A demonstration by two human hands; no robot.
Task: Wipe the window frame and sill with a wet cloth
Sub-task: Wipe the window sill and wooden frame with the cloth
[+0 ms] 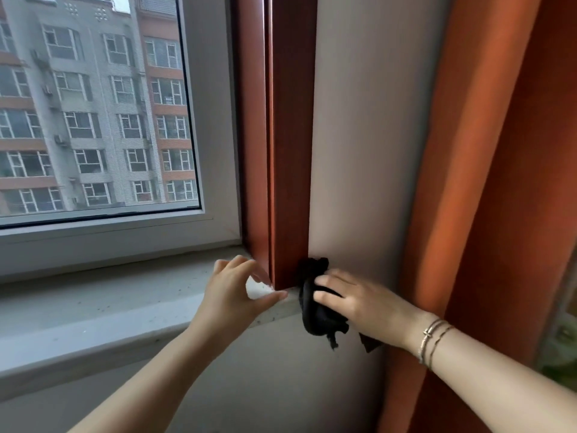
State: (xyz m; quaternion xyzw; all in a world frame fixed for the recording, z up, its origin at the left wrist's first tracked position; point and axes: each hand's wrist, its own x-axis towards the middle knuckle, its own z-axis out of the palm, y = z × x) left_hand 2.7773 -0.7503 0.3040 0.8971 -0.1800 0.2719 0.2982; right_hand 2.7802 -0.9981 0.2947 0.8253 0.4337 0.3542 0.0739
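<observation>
A dark reddish-brown window frame post (288, 151) rises from the right end of the pale grey sill (103, 295). A black cloth (315, 304) is bunched against the foot of the post, at the sill's end and the wall. My right hand (359, 303) presses on the cloth with its fingers laid over it. On the sill's right end rests my left hand (235, 290), fingers spread, thumb near the post's base, holding nothing.
A white inner window frame (215, 126) surrounds the glass, with apartment blocks outside. An orange curtain (487, 182) hangs close on the right, beside a strip of pale wall (368, 135). Dark specks dot the sill. Bracelets sit on my right wrist (432, 340).
</observation>
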